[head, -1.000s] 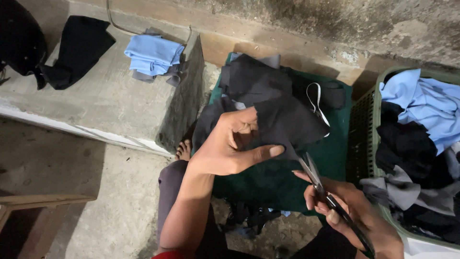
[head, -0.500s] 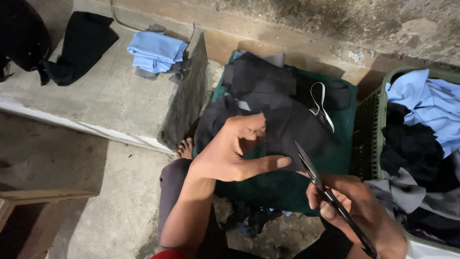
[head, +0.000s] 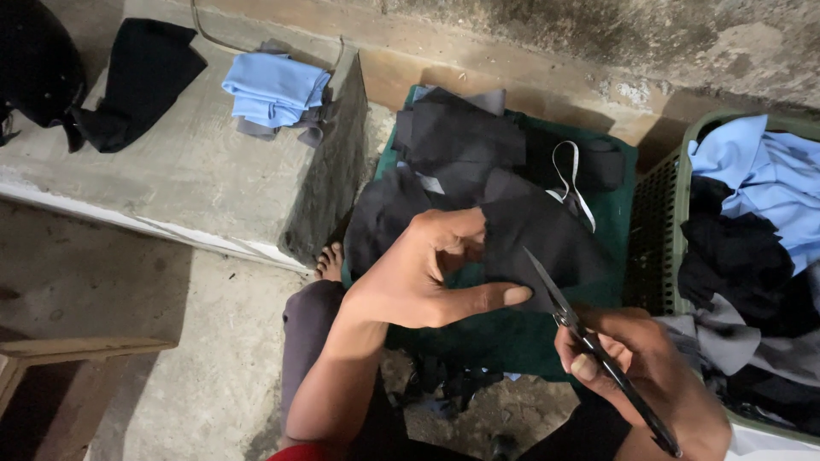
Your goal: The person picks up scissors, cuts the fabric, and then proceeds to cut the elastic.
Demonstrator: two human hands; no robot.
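Dim, soft light falls from above, dark cloth loses detail in shadow, and focus stays fairly sharp throughout.

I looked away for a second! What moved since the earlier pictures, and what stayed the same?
The right hand brought the slim metal scissors up to the edge of the black cloth piece, blades now closed together. The left hand still pinches that cloth. The green plastic basket of clothes and the folded light-blue cloth on the concrete ledge stayed put.

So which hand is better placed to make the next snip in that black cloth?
Probably the right hand: it grips the scissors, blade tips at the black cloth. The left hand only pinches the cloth.
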